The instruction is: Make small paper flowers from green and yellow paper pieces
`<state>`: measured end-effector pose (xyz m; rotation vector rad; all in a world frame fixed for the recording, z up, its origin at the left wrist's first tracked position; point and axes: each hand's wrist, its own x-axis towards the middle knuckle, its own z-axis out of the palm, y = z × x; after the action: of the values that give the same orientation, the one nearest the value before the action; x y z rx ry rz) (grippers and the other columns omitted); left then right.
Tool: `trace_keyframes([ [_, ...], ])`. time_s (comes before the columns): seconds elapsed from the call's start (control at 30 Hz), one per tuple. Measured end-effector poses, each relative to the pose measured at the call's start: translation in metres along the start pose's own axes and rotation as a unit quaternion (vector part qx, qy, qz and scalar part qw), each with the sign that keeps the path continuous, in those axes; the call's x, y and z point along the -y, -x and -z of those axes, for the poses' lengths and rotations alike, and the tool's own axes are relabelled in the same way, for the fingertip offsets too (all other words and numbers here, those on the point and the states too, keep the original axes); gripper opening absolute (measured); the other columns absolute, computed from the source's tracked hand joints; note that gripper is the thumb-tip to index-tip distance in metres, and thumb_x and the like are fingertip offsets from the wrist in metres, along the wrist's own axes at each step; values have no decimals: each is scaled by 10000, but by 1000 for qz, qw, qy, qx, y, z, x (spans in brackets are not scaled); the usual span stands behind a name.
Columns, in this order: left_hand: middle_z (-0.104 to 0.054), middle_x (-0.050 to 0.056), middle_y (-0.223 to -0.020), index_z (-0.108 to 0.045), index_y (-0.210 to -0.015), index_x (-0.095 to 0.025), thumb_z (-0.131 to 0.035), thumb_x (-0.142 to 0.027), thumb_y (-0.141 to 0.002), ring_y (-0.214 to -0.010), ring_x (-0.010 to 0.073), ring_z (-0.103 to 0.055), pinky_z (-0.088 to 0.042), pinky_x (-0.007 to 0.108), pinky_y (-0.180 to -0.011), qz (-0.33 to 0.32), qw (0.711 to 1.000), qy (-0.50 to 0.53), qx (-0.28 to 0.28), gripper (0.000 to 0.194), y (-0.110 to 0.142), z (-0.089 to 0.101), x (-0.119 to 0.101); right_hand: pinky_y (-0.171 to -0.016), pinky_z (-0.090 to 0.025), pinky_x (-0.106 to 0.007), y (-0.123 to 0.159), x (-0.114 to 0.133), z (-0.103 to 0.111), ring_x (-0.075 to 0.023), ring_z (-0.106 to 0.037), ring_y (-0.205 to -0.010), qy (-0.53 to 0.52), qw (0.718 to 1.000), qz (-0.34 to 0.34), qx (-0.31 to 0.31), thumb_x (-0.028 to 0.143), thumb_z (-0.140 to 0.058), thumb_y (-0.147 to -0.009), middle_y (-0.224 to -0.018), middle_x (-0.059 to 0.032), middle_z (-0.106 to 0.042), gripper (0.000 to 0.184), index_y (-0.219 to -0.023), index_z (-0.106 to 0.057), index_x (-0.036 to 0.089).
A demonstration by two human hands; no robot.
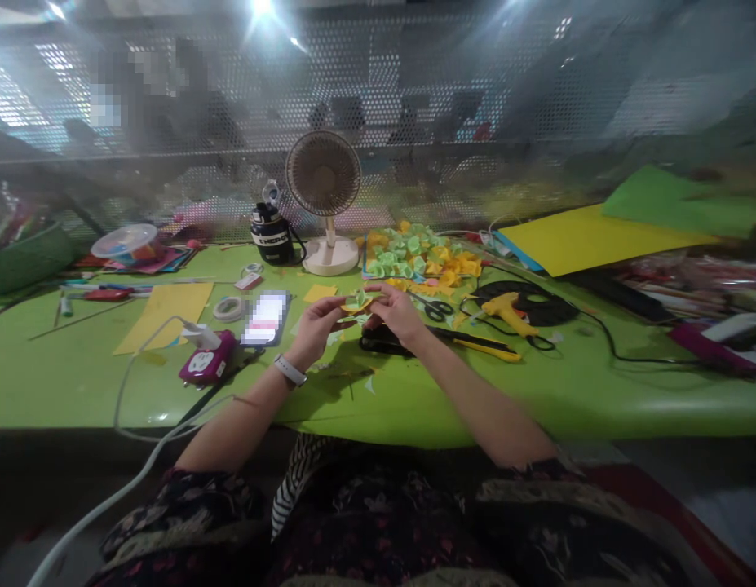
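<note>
Between my two hands, above the middle of the green table (pixel 414 399), is a small yellow and green paper flower (pixel 357 303). My left hand (pixel 320 319) pinches its left side, and my right hand (pixel 391 310) grips its right side. A pile of green and yellow paper flowers (pixel 414 253) lies just behind my right hand. Dark-handled scissors (pixel 437 310) are close to its right. A yellow and black cutter knife (pixel 488 349) rests beside my right wrist. Paper scraps lie under my hands.
A yellow glue gun (pixel 506 311) with a black cord sits at right. Behind stand a fan (pixel 329 254) and a black bottle (pixel 271 236). A phone (pixel 266 316), tape roll (pixel 229 309) and purple power adapter (pixel 207 359) with a white cable lie at left. Large paper sheets (pixel 598 236) are stacked right.
</note>
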<state>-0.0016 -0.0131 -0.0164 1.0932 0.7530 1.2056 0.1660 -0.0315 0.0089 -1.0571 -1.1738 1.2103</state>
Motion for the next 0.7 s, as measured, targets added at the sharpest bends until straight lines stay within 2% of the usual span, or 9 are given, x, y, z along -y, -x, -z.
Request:
trace_keyframes([
  [0.13,-746,58,-924,-704,-964,-168,-850,-359,-642,-864,216,-735,-587,403,-832,-3,1000,-5,6,402,-1,1,1,-394,-515,-189,-1,-5,0,-100,-616,-390,4,1000,15,4,155,-607,-700,-636,64,-660,235,-932,-609,193],
  [0.4,-748,54,-875,-705,-906,-159,-851,-377,-638,-826,205,-735,-589,390,-825,-15,1000,-13,-8,375,-2,1,3,-427,-534,-191,0,-5,-2,-105,-633,-409,-17,1000,-3,3,157,-623,-693,-659,40,-695,186,-876,-608,185],
  [0.7,-757,46,-901,-707,-1069,-180,-855,-383,-660,-825,167,-714,-584,325,-819,-44,998,-37,29,480,-1,0,4,-470,-555,-218,0,-5,-6,-98,-634,-435,-4,1000,-14,-10,127,-646,-762,-752,9,-720,173,-894,-550,186],
])
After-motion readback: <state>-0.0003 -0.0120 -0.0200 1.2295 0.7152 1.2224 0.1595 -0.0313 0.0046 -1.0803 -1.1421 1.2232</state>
